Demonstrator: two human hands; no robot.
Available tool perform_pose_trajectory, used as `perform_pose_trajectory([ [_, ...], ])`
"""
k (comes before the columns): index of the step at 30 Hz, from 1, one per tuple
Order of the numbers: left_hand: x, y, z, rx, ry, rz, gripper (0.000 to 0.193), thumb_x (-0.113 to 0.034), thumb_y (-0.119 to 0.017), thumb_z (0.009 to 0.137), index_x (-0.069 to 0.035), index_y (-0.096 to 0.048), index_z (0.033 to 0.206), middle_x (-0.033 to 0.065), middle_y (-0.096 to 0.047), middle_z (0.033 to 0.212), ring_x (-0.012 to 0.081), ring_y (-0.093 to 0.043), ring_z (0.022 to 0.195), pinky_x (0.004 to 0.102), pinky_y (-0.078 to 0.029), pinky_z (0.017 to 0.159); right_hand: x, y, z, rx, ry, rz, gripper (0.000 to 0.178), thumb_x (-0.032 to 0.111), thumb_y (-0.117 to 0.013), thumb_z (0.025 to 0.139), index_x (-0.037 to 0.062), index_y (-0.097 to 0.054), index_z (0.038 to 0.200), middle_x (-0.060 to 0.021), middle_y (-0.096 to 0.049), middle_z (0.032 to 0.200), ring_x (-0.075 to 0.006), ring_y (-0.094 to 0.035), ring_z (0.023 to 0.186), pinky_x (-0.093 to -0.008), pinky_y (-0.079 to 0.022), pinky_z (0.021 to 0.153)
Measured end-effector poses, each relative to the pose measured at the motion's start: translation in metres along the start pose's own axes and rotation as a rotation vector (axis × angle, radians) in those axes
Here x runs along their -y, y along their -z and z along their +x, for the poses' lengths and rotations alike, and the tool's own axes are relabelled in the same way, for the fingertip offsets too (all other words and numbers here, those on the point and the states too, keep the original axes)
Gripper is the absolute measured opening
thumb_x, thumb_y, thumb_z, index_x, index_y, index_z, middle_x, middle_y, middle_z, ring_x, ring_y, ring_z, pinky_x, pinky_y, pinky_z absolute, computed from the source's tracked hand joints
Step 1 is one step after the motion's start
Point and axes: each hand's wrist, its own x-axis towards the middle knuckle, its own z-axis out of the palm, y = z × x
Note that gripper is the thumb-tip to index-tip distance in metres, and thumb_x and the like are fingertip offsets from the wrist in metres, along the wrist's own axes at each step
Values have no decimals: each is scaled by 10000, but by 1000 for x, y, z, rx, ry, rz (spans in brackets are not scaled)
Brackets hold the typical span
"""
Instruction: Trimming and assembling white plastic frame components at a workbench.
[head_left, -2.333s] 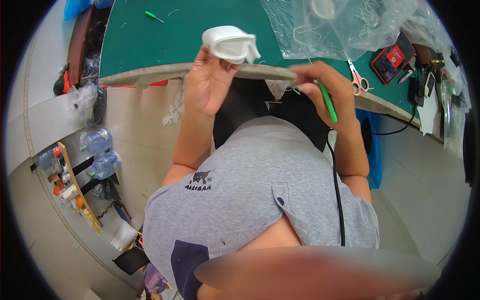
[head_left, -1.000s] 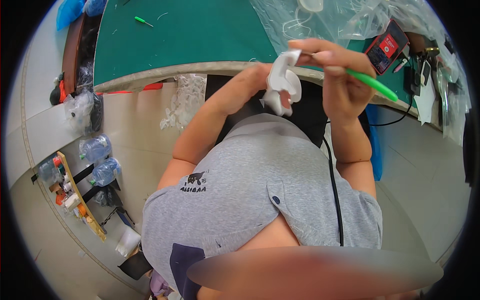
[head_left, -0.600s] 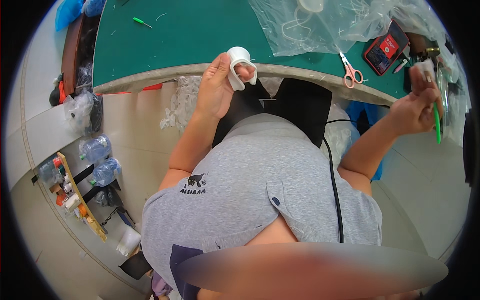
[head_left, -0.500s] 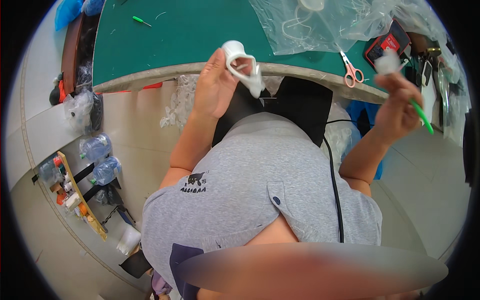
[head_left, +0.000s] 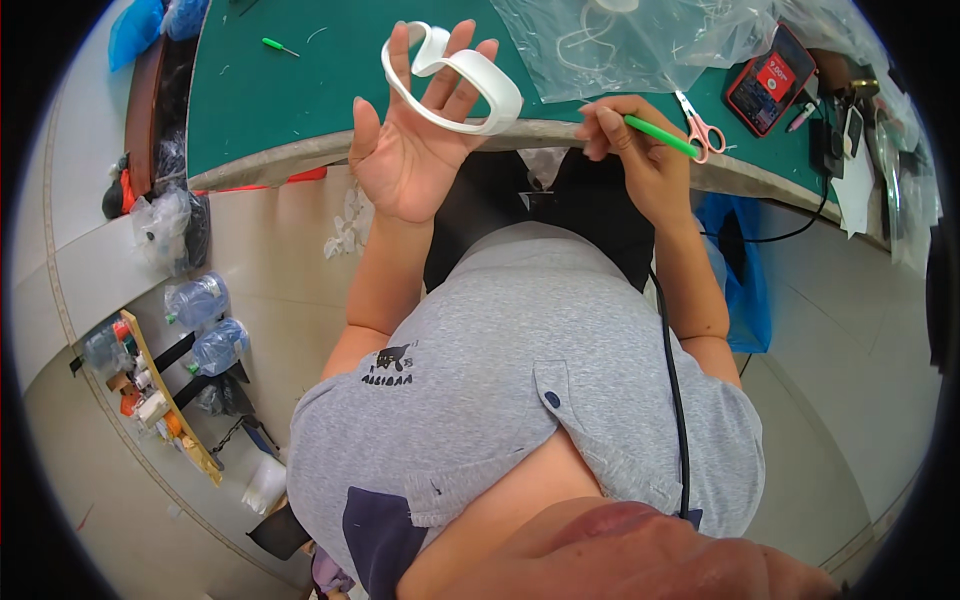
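Note:
My left hand (head_left: 415, 150) is palm up with its fingers spread, and a white curved plastic frame (head_left: 490, 88), shaped like a goggle rim with a notch, hangs around the fingers. The fingers pass through its opening, and the thumb stands off to the side. My right hand (head_left: 645, 155) is closed around a slim tool with a bright green handle (head_left: 662, 137). Its thin tip points left toward the frame, apart from it. Pink-handled scissors (head_left: 708, 140) lie on the green table (head_left: 330, 90) just behind my right hand.
A second small green-handled tool (head_left: 277, 45) lies on the table's left part. Clear plastic bags (head_left: 640, 50) cover its far middle. On the right are a device with a red screen (head_left: 770, 80) and a black cable (head_left: 790, 232). A blue bag (head_left: 745, 290) hangs below the table edge.
My right hand has come left from the table's right side with the green-handled tool; the whitish blurred thing at its fingers is gone. My left fingers have spread, and the white frame is turned.

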Motion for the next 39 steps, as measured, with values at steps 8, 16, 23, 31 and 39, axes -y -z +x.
perform_pose_trajectory([
  [8, 21, -24, -4, -81, -87, 521, 703, -151, -578, 897, -273, -161, 1449, 199, -214, 1480, 390, -324, 1320, 524, -429, 967, 21, -24, 8, 34, 233, -163, 138, 113, -580, 912, -12, -616, 959, -51, -628, 875, -70, -557, 695, -185, -447, 623],
  [16, 36, -27, -6, -105, -207, 813, 865, -33, -691, 793, -195, -143, 1442, 187, -367, 1408, 355, -447, 1236, 460, -442, 977, 20, -32, 17, 27, 284, -248, 141, 125, -602, 903, -3, -624, 959, -6, -599, 824, -43, -515, 701, -168, -409, 614],
  [23, 38, -12, -4, -47, -221, 957, 814, 2, -682, 788, -135, -191, 1422, 203, -421, 1369, 244, -528, 1143, 385, -459, 944, 29, -31, 10, 108, 199, -236, 169, 150, -631, 886, -5, -630, 954, -33, -604, 832, -83, -551, 759, -205, -436, 661],
  [31, 41, -20, -6, -232, -216, 914, 707, 52, -620, 808, -127, -256, 1387, 262, -423, 1332, 250, -590, 1056, 388, -502, 899, 44, 52, -27, -229, 565, -946, 253, 188, -448, 938, 24, -637, 978, -163, -582, 1024, -310, -587, 899, -363, -459, 783],
  [39, 51, -31, -5, -150, -167, 1072, 773, 71, -636, 791, -98, -190, 1400, 261, -446, 1311, 282, -612, 1032, 362, -524, 871, 9, 89, -30, -247, 31, -1376, 302, 19, -595, 790, 63, -570, 1087, -115, -573, 956, -287, -590, 833, -346, -467, 710],
])
